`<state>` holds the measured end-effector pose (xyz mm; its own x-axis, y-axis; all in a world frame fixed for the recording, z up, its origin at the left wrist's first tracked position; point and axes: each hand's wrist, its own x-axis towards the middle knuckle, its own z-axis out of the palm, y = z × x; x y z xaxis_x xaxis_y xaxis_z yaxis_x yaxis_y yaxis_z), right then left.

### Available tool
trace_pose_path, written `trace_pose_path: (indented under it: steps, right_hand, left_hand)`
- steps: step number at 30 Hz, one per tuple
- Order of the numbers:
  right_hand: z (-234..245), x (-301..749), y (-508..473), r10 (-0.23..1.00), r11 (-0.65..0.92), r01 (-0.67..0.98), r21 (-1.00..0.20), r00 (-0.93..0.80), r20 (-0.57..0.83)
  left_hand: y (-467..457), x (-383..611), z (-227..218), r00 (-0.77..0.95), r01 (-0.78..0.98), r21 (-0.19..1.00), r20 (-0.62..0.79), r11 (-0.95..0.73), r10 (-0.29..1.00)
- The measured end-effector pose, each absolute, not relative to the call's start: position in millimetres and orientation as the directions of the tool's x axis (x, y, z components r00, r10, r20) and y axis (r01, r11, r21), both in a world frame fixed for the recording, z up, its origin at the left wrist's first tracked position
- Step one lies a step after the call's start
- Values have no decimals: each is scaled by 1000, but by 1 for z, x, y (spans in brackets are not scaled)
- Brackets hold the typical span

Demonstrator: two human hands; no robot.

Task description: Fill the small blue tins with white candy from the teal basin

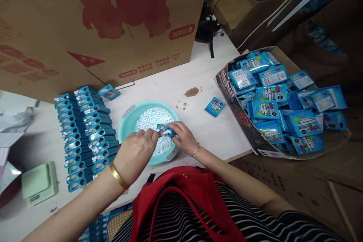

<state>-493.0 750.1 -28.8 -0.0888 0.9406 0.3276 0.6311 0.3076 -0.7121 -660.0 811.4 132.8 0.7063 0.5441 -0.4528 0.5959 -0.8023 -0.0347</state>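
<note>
My right hand (pixel 183 136) is closed around a small blue candy box (pixel 161 127), tilted over the turquoise basin (pixel 124 121). My left hand (pixel 138 147) is a fist at the box's mouth, gripping what looks like a small spoon (pixel 162 133); my fingers hide most of it. White pellets (pixel 155 117) fill much of the basin, and a few show at the box's opening. Left of the basin, two rows of similar blue boxes (pixel 98 134) stand close together, several with white pellets at their tops.
A carton (pixel 246 121) piled with blue packets (pixel 268 109) stands at the right. One packet (pixel 214 106) lies alone on the white table (pixel 224 136). Another blue box (pixel 109 92) sits behind the rows. A pale green scale (pixel 39 181) is at the left; a large cardboard box (pixel 141 53) walls the back.
</note>
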Motion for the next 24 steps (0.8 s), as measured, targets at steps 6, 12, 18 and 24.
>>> trace_pose_path:
  steps: [6,12,18,24]
  right_hand:
    - [-38,-482,752,945,268,606,-749,-17,325]
    - [-34,-464,752,964,146,582,-800,97,247]
    - [-26,-459,752,952,96,547,-831,195,238]
    - [-25,-453,750,932,58,535,-843,272,238]
  left_hand:
    - [848,-714,51,643,756,122,-316,-643,697]
    - [868,-740,-82,560,827,325,-413,-458,718]
    - [847,-700,-127,667,722,545,-384,-426,638]
    - [833,-691,-121,681,652,686,-342,-323,648]
